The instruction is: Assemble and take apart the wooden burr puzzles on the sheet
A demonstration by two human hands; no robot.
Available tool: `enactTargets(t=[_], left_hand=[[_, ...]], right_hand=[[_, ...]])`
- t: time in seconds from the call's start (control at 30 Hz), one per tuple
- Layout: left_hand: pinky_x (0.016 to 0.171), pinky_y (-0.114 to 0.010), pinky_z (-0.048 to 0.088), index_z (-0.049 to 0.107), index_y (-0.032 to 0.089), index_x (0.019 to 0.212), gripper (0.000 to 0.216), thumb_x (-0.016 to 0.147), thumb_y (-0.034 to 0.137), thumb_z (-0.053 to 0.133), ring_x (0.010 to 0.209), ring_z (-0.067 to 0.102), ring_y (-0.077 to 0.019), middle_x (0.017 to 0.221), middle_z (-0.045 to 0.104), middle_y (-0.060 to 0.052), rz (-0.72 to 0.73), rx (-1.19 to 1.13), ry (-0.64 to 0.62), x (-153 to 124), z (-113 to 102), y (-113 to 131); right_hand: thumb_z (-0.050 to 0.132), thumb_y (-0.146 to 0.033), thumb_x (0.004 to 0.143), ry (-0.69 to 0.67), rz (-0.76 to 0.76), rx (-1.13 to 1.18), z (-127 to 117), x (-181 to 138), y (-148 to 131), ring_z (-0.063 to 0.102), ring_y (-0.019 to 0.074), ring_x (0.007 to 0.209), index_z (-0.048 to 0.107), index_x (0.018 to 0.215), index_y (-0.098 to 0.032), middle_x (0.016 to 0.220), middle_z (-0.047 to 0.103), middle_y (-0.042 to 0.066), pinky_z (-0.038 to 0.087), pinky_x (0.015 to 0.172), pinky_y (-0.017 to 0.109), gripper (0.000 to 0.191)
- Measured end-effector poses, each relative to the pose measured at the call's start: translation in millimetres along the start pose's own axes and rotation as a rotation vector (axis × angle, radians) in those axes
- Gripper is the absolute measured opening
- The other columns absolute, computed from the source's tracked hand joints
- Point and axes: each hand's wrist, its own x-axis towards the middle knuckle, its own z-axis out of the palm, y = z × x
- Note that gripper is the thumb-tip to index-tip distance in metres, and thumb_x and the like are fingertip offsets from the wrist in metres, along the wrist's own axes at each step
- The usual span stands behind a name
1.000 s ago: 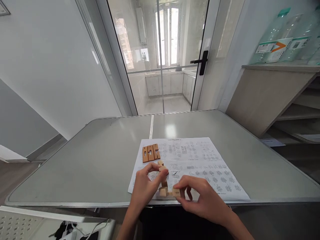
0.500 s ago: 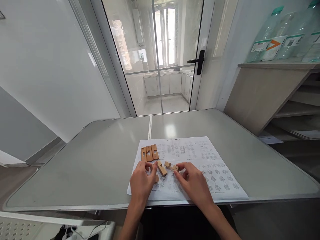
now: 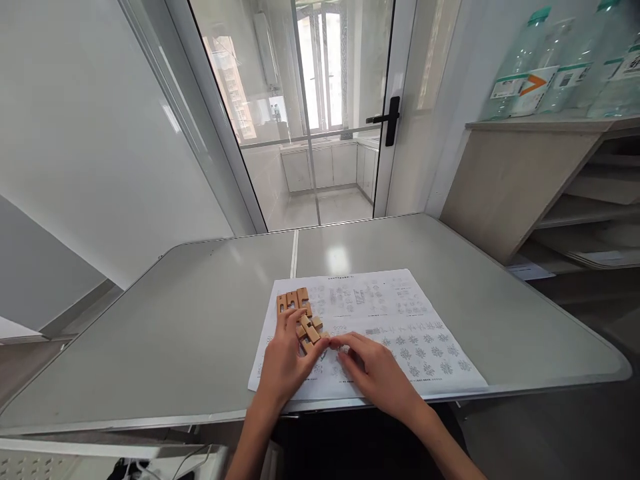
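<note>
Several small light wooden puzzle blocks (image 3: 309, 331) lie bunched together on a printed instruction sheet (image 3: 400, 320). My left hand (image 3: 284, 363) rests over them, with the blocks between its forefinger and thumb. My right hand (image 3: 373, 372) lies low on the paper just to their right. Its fingers are stretched out and its fingertips touch the bunch's right end, close to my left thumb. Three darker flat wooden pieces with slots (image 3: 291, 301) lie side by side just beyond the bunch, partly hidden by my left fingers.
The sheet lies near the front edge of a grey table (image 3: 200, 313) with a seam down its middle. A wooden shelf unit (image 3: 525, 180) with water bottles (image 3: 550, 67) on top stands at the right. A glass door (image 3: 310, 113) is behind the table.
Both hands have moved away from the table's front edge to the sheet's left part. The loose blocks, earlier apart and partly lifted, now lie bunched under my left fingers beside the slotted pieces.
</note>
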Motion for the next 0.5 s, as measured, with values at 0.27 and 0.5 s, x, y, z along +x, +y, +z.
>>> enactTargets(t=[0.27, 0.5], left_hand=[[0.085, -0.041, 0.06, 0.055, 0.03, 0.138, 0.06, 0.088, 0.058, 0.074, 0.109, 0.075, -0.0302, 0.131, 0.072, -0.006, 0.022, 0.038, -0.142, 4.4, 5.8, 1.2], [0.093, -0.038, 0.058, 0.063, 0.031, 0.127, 0.049, 0.086, 0.053, 0.078, 0.112, 0.073, -0.0277, 0.127, 0.075, -0.003, 0.083, -0.092, -0.229, 9.6, -1.1, 3.6]], right_hand=[[0.051, -0.03, 0.105, 0.038, 0.088, 0.056, 0.0, -0.1, -0.7, 0.069, 0.0191, 0.08, 0.072, 0.113, -0.024, 0.102, 0.076, 0.004, 0.053, 0.072, 0.032, 0.022], [0.051, -0.035, 0.105, 0.034, 0.113, 0.088, -1.4, -1.3, -2.4, 0.068, 0.0199, 0.079, 0.071, 0.11, -0.023, 0.1, 0.076, 0.004, 0.05, 0.069, 0.032, 0.024]])
